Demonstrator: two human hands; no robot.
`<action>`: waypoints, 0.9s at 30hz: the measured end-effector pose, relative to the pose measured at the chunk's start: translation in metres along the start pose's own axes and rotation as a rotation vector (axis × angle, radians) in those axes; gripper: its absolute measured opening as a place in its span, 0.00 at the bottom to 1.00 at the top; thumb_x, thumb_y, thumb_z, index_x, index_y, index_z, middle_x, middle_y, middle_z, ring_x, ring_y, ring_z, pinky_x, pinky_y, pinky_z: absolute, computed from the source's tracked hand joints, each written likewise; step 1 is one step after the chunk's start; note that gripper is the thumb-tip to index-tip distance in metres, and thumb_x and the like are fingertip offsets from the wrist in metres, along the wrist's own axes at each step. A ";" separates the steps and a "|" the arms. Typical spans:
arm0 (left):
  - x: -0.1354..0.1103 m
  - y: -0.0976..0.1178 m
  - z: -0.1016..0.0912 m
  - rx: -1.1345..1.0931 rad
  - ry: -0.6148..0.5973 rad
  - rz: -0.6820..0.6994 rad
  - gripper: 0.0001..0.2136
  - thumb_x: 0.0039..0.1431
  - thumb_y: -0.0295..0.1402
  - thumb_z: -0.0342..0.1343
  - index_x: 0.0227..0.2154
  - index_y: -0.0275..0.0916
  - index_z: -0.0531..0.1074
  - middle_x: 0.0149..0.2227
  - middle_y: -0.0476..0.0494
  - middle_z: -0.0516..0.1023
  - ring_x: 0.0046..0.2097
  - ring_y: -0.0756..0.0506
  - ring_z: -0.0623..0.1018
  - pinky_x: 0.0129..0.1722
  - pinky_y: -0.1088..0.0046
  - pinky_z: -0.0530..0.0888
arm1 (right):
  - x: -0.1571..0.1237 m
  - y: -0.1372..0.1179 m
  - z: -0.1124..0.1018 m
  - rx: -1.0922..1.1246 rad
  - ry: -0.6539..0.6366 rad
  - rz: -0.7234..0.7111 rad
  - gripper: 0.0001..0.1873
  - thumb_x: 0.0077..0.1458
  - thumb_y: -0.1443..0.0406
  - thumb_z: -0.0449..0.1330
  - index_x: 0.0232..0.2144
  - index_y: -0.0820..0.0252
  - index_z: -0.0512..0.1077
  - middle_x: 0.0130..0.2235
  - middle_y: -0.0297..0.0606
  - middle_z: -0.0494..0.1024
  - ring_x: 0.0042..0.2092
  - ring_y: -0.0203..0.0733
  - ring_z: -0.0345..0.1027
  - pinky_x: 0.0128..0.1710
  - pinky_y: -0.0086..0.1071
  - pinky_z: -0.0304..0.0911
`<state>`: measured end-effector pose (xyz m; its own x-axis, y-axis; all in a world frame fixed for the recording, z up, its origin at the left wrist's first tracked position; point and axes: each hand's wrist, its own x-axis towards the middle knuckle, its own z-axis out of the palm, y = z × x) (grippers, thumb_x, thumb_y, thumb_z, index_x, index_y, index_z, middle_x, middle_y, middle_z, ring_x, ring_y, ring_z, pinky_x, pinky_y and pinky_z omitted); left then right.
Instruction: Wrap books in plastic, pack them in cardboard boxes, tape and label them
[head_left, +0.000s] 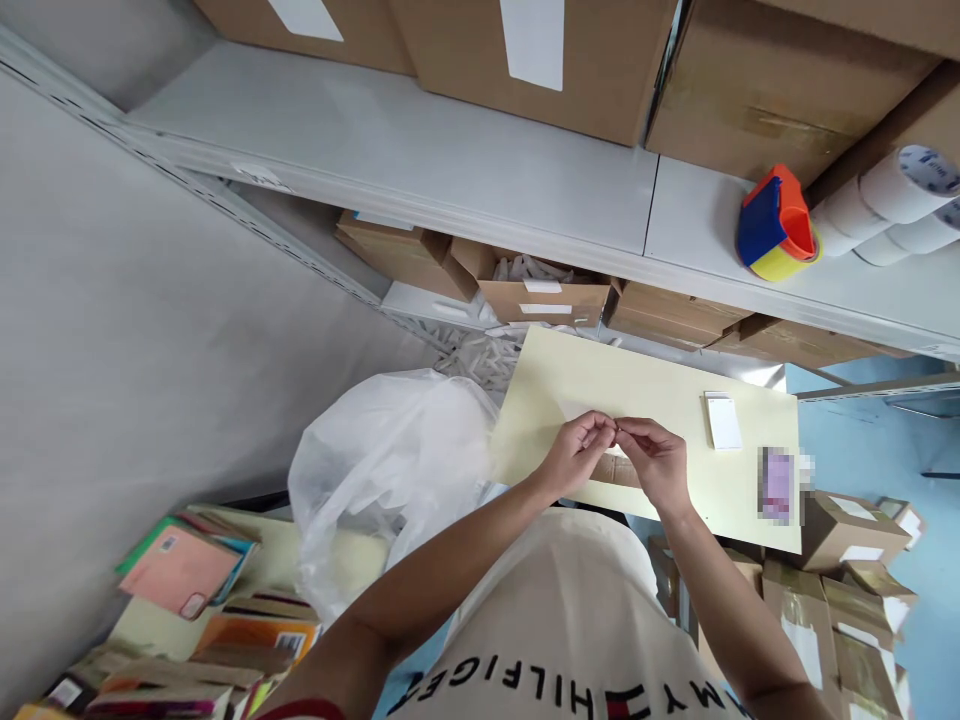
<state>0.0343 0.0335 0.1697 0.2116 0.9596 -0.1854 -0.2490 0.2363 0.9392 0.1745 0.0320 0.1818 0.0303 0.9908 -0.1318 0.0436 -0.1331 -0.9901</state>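
My left hand [583,450] and my right hand [655,458] meet fingertip to fingertip over the pale yellow table [645,380]. Both are closed in a pinch, and whatever lies between the fingertips is too small to make out. Beneath them a brown cardboard piece [616,470] lies on the tabletop near the edge closest to me, partly hidden by my hands. To the right of my right hand sits a small white pad or box [723,421].
A clear plastic bag [382,450] bulges at the table's left. Shelving [420,150] ahead holds cartons, a tape dispenser [776,225] and tape rolls [892,195]. Cartons [855,530] crowd the right floor; notebooks [184,570] lie lower left. A blurred purple item [778,485] is at the table's right edge.
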 end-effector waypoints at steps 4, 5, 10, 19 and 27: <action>-0.001 0.007 -0.003 -0.018 -0.018 -0.027 0.16 0.55 0.47 0.60 0.29 0.36 0.72 0.29 0.46 0.77 0.33 0.48 0.76 0.38 0.71 0.73 | -0.001 -0.003 0.001 0.000 0.011 -0.028 0.07 0.45 0.58 0.71 0.28 0.53 0.81 0.35 0.37 0.83 0.37 0.44 0.79 0.39 0.40 0.78; -0.001 0.009 -0.003 -0.027 -0.031 -0.033 0.16 0.54 0.46 0.60 0.29 0.36 0.72 0.29 0.46 0.77 0.34 0.48 0.76 0.39 0.70 0.73 | -0.002 -0.004 0.001 -0.021 0.011 -0.040 0.07 0.44 0.58 0.71 0.28 0.53 0.81 0.35 0.37 0.83 0.37 0.45 0.79 0.39 0.41 0.78; -0.004 0.015 -0.004 -0.048 -0.077 -0.059 0.15 0.53 0.46 0.62 0.26 0.36 0.72 0.28 0.45 0.78 0.34 0.46 0.78 0.40 0.68 0.74 | -0.007 -0.012 -0.001 -0.176 -0.004 -0.124 0.08 0.46 0.56 0.70 0.28 0.51 0.82 0.35 0.38 0.84 0.38 0.47 0.79 0.41 0.43 0.77; -0.014 0.014 -0.004 0.100 -0.094 0.073 0.17 0.57 0.48 0.57 0.26 0.37 0.68 0.25 0.49 0.69 0.29 0.51 0.69 0.30 0.75 0.68 | -0.019 -0.014 0.000 -0.095 -0.035 -0.113 0.08 0.47 0.55 0.68 0.29 0.51 0.81 0.36 0.38 0.84 0.38 0.45 0.79 0.41 0.42 0.76; -0.014 0.012 -0.011 0.139 -0.143 0.059 0.16 0.59 0.47 0.54 0.26 0.40 0.61 0.24 0.51 0.70 0.27 0.52 0.72 0.30 0.75 0.69 | -0.024 0.005 0.001 0.145 0.085 0.080 0.13 0.48 0.54 0.66 0.27 0.58 0.74 0.29 0.34 0.78 0.31 0.38 0.73 0.37 0.37 0.72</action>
<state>0.0178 0.0244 0.1802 0.3350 0.9374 -0.0949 -0.1345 0.1473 0.9799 0.1735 0.0076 0.1798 0.1122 0.9709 -0.2117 -0.1065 -0.2001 -0.9740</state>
